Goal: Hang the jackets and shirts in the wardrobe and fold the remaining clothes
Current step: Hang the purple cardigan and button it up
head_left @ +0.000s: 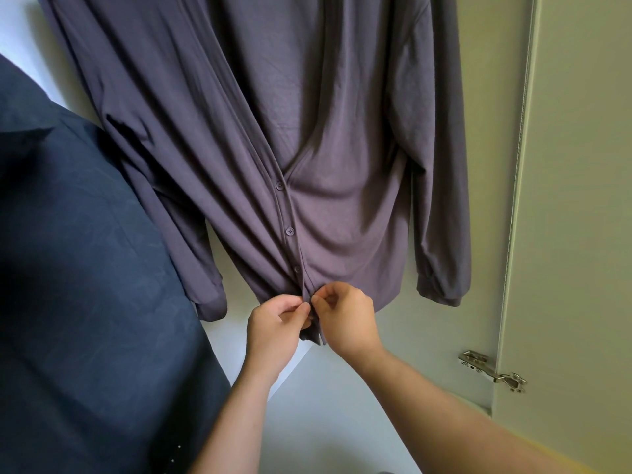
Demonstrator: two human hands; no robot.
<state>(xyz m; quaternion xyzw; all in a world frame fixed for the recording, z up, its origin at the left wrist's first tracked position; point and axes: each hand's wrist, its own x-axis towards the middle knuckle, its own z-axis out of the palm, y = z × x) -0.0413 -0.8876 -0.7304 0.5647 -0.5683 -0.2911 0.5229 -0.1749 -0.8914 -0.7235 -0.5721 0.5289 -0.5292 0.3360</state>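
At the hem of the shirt (pixel 342 200): placket (pixel 289 230) pinched by left hand (pixel 273 325) and right hand (pixel 345 318); fastening best done with both edges held level

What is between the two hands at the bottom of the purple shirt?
The head view shows the lower front edge of the purple shirt between the left hand and the right hand; both pinch it.

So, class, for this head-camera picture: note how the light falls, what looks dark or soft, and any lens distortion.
Head view: even, soft light on the purple shirt, shadows in its folds; the dark garment at left is murky, little detail; left hand and right hand are sharp; the wardrobe door edge bows from wide-angle distortion; the hinge glints.
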